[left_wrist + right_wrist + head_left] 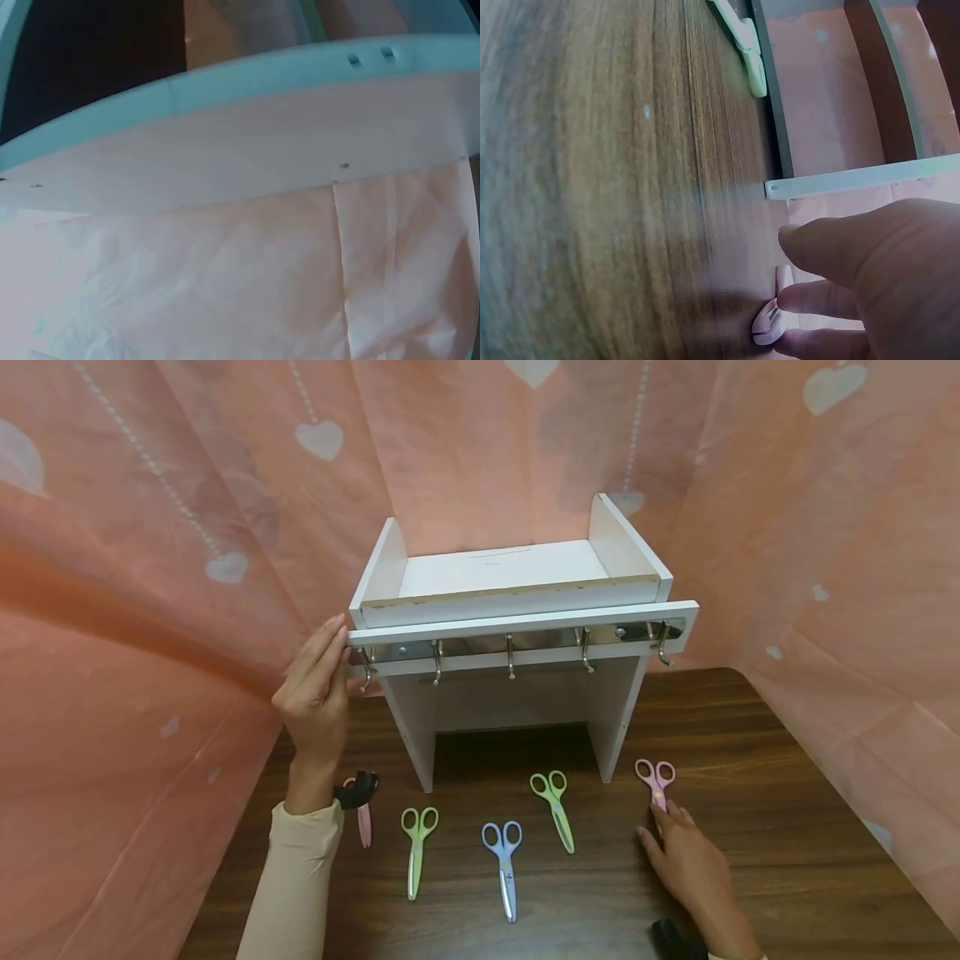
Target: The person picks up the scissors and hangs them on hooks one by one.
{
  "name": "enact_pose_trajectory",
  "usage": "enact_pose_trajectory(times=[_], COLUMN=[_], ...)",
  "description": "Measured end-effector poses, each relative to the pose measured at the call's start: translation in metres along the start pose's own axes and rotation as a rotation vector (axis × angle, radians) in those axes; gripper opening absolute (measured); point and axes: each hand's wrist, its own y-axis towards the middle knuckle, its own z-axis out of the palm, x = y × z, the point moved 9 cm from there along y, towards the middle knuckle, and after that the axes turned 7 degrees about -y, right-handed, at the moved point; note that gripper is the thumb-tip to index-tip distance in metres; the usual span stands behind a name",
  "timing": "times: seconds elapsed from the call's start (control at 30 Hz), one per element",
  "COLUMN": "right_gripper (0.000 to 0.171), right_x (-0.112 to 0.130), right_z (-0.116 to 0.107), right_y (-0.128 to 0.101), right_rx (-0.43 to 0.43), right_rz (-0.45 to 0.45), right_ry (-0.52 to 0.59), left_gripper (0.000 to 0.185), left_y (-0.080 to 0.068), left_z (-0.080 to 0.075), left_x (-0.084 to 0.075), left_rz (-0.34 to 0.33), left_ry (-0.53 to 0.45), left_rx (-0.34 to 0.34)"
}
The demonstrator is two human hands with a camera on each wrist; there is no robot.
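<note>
A white rail [480, 625] with several metal hooks lies across the front of a small white shelf unit [495, 568]. At the rail's left end, my left hand [313, 693] grips it, fingertips over the top edge. The left wrist view shows a white panel [225, 142] but no hand. Low over the table at the right, my right hand [693, 864] touches a pair of pink scissors [657, 792] with its fingers. Its thumb stands apart from them in the right wrist view, and the handles of the scissors [768, 322] show by the fingertips.
On the brown wooden table [765, 777] lie green scissors [416, 852] at left, blue scissors [506, 868] in the middle and more green scissors [555, 810] before the shelf. Pink scissors [364, 825] are partly hidden by the left wrist. Pink cloth [840, 610] surrounds the table.
</note>
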Motion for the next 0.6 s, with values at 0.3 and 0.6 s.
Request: enact_pose_trajectory(times=[0.3, 0.6], right_gripper=[0.045, 0.037], right_x=[0.000, 0.000], right_z=[-0.007, -0.017], right_y=[0.003, 0.005], right_rx=[-0.058, -0.155], right_rz=[-0.009, 0.005], right_ry=[-0.006, 0.007], left_gripper=[0.030, 0.031], left_y=[0.001, 0.002], left_z=[0.000, -0.001], left_x=[-0.004, -0.007], left_rz=[0.053, 0.055], left_ry=[0.008, 0.022], left_rx=[-0.003, -0.008])
